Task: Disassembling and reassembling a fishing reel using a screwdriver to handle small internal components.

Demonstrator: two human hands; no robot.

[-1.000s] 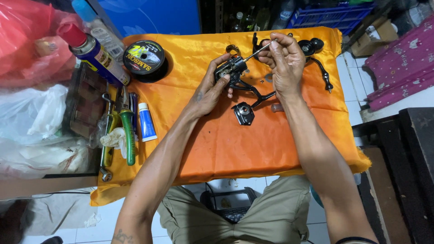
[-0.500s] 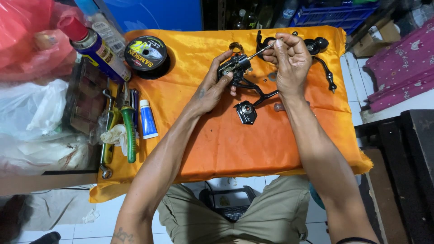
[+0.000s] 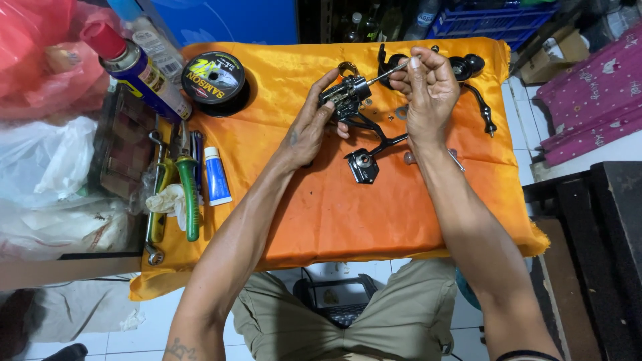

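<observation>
Orange cloth [image 3: 334, 214] over a small table, seen from the head camera, with a frayed near edge hanging above the knees. Left hand [image 3: 309, 127] closed around a dark reel body [image 3: 346, 97], fingers curled over its top, lifted just off the cloth near the far edge. Right hand [image 3: 428, 90] pinched shut on a thin metal tool [image 3: 389, 72], tip touching the reel body. Black reel frame [image 3: 364, 164] flat on the cloth just below both hands, its arm running up toward them. Crank handle [image 3: 480, 103] and round black parts [image 3: 465, 65] along the far right edge, close to the right hand.

Open cloth between the forearms and across the whole near half; bare strip also at the right border. Left border crowded: pliers with green grips [image 3: 189, 194], a wrench [image 3: 155, 214], a blue-and-white tube [image 3: 216, 177] and a crumpled rag [image 3: 167, 199], all side by side. Spool of fishing line [image 3: 215, 79] at the far left corner, a spray can [image 3: 137, 70] leaning just beside it.

Clear plastic bags [image 3: 47, 187] and a red bag [image 3: 33, 53] off the left edge, contents impossible to tell. Blue crate [image 3: 488, 17] beyond the far edge, bottles near it.
</observation>
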